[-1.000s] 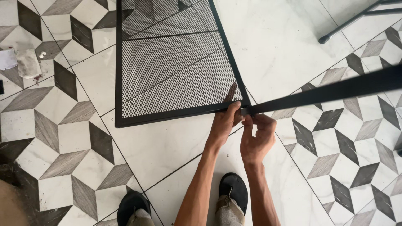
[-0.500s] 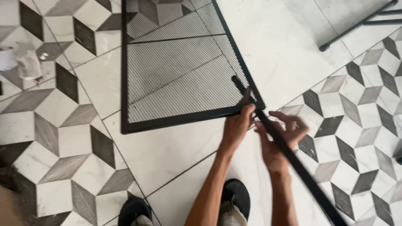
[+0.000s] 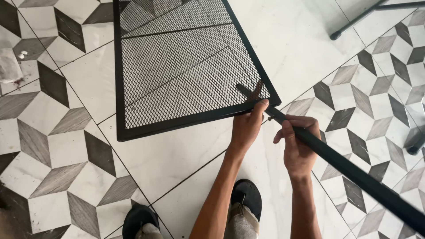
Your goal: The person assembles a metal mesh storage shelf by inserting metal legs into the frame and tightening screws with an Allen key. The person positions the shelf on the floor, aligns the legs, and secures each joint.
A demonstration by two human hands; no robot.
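A black metal mesh panel [image 3: 177, 66] in a rectangular frame lies tilted over the tiled floor. My left hand [image 3: 247, 126] grips its near right corner, with fingers reaching under the mesh. My right hand [image 3: 299, 146] is closed around a long black metal tube [image 3: 354, 170] that runs from the panel's corner down to the lower right. A small screw or bolt [image 3: 270, 118] shows where the tube meets the frame, between my two hands.
The floor has grey, black and white geometric tiles. A crumpled cloth and small bits [image 3: 11, 66] lie at the left edge. Another black metal leg [image 3: 354, 17] crosses the top right. My feet in dark sandals [image 3: 245, 201] stand below.
The tube has swung from pointing right and level to slanting down toward the lower right. My right hand has shifted from beneath the corner onto the tube. The panel looks closer.
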